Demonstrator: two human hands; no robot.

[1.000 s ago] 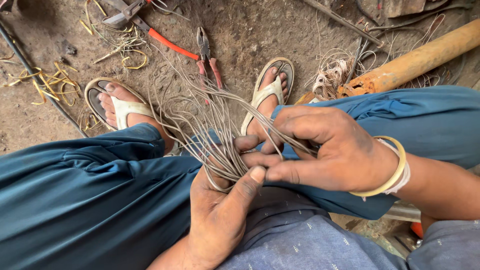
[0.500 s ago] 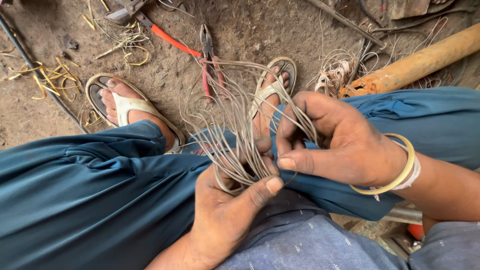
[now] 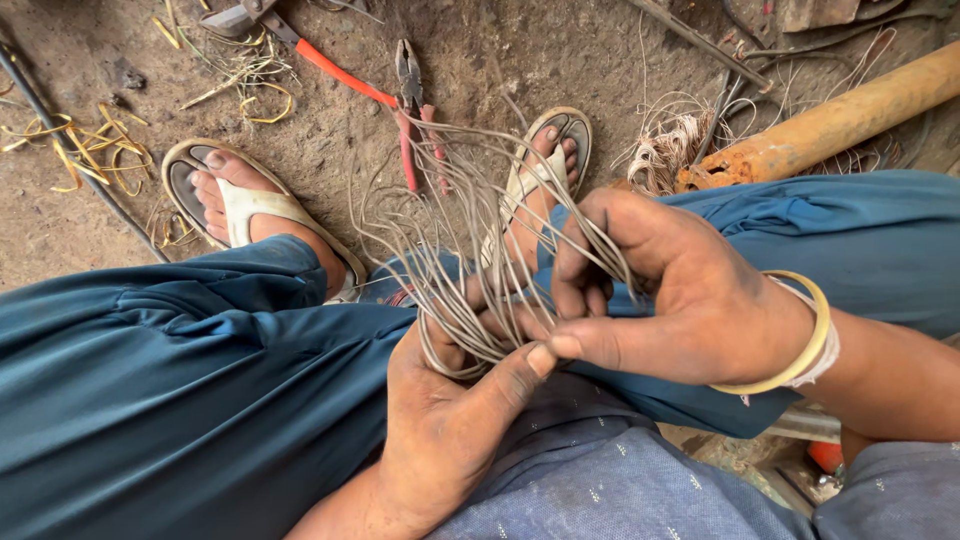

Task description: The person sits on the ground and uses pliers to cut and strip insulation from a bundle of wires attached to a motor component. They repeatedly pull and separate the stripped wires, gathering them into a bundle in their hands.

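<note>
Red-handled pliers lie near a rusty orange pipe.

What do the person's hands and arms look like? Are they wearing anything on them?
Both hands are bare, with no gloves, and look dusty and grimy from work. The right hand has a thin yellowish bangle round the wrist, with a pale band right beside it. The left hand wears nothing that shows. Both forearms are bare, with no sleeves in view.
</note>
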